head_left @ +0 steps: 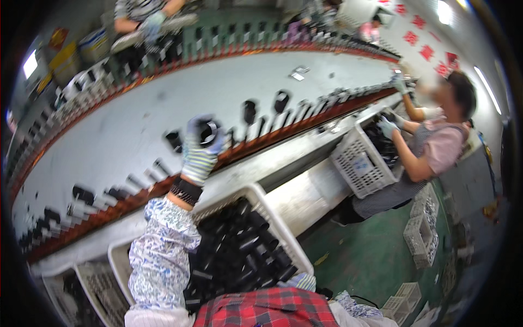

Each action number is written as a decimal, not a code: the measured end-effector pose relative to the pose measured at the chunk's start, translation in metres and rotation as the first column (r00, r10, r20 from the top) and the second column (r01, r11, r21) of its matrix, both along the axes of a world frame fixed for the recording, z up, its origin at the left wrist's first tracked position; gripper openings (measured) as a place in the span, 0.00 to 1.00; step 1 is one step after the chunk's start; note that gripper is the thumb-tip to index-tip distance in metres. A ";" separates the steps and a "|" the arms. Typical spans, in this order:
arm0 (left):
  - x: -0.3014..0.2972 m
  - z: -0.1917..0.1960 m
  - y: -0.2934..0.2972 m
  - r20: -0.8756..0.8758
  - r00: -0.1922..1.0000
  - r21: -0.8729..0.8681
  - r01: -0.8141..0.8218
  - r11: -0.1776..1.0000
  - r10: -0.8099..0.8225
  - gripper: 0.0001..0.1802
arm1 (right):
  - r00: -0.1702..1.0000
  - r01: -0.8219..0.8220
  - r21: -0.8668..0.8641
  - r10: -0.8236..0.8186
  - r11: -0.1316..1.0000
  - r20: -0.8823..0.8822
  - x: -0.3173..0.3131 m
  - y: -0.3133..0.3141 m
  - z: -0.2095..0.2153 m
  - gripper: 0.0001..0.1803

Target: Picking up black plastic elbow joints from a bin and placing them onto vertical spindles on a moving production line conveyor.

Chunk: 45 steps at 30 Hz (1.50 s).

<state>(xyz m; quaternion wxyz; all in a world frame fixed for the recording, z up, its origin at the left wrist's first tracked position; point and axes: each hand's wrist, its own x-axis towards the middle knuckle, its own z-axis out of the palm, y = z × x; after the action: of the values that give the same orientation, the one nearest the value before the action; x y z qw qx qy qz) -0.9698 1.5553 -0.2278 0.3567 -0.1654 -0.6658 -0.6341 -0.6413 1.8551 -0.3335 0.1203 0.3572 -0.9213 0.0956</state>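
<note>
My left hand (200, 150), in a striped glove with a floral sleeve, is raised over the orange peg rail (136, 199) and is closed on a black tube-like part (208, 131). More black parts (249, 111) stand on pegs along the rail. Below it, a white plastic crate (272, 210) is full of black tubular parts (239, 250). My right hand (299, 281), also gloved, rests low at the crate's near right corner. It is mostly hidden, so its grip cannot be made out.
A wide grey belt (180, 103) runs behind the rail. To the right, a co-worker (436, 147) reaches into another white crate (359, 163). A second person (147, 22) works across the belt. Empty crates (422, 234) stand on the green floor.
</note>
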 end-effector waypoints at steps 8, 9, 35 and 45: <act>-0.041 -0.052 -0.060 0.124 0.970 0.042 -0.216 0.975 0.209 0.19 | 0.995 -0.054 -0.059 0.048 0.997 -0.091 -0.014 -0.006 0.004 0.10; -0.032 -0.044 -0.070 0.014 0.933 -0.265 -0.344 0.901 0.360 0.19 | 0.993 -0.053 -0.060 0.046 0.997 -0.107 -0.014 -0.005 0.008 0.10; 0.226 -0.067 0.106 0.426 0.863 -0.890 0.348 0.294 0.270 0.45 | 0.964 -0.258 -0.291 0.224 0.921 -0.145 -0.041 0.050 0.072 0.10; 0.148 -0.062 0.167 0.595 0.771 -0.784 0.492 0.379 0.229 0.30 | 0.953 -0.302 -0.241 0.289 0.922 -0.091 -0.078 0.103 0.053 0.16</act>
<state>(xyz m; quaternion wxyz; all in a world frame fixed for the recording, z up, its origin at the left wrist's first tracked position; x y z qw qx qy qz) -0.8217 1.7226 -0.2900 -0.0916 -0.1722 -0.9597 -0.2021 -0.7189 1.9580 -0.2805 0.1736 0.4763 -0.8336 0.2195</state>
